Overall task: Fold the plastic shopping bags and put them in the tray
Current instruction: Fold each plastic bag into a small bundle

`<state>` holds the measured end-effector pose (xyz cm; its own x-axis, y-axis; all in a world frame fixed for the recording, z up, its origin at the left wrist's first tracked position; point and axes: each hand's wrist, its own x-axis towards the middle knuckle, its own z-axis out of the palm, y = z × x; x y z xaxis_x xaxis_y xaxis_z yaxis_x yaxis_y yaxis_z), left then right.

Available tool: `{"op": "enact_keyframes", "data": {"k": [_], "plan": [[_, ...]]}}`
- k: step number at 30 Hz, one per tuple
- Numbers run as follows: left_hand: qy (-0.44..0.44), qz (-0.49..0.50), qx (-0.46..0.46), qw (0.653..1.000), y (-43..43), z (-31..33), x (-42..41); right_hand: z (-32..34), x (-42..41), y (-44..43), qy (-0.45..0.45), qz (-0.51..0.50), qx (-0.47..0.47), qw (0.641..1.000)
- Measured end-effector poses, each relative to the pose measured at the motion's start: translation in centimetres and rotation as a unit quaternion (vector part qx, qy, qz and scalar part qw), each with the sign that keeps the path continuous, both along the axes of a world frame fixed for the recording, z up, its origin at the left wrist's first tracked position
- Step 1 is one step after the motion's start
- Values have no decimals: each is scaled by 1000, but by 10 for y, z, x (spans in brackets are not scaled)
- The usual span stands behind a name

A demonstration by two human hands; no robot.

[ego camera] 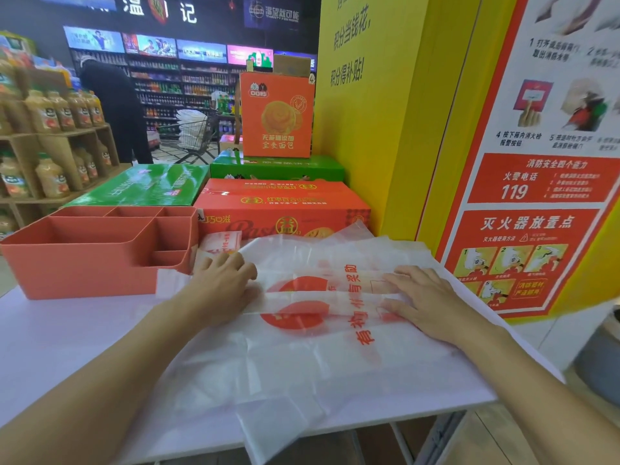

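**My right hand point(432, 303) flattens the fold**

Its fingers lie straight, gripping nothing, and press the plastic bag point(302, 350) onto the white table point(67, 347) so the crease sets. My left hand point(224, 280) bends its fingers over the folded strip's other end; whether it pinches, I cannot tell. The tray point(84, 260) stands just left, within easy reach.

bag point(335, 347): thin translucent plastic, creased, slight sheen. tray point(84, 263) left of it: matt smooth plastic. surface point(67, 347): matt white. boxes point(281, 203) behind: glossy cardboard.
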<state>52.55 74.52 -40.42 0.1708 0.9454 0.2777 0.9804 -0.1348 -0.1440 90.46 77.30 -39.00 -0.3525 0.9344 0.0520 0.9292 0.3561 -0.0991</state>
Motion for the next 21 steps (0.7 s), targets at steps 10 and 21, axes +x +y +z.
{"op": "enact_keyframes", "data": {"k": [10, 21], "plan": [[-66, -142, -155, 975, -1, 1, 67, 2, -75, -31, 31, 139, -36, 989], [-47, -34, -277, 959, -19, 3, 59, -12, -48, -30, -64, 97, -97, 988]]}}
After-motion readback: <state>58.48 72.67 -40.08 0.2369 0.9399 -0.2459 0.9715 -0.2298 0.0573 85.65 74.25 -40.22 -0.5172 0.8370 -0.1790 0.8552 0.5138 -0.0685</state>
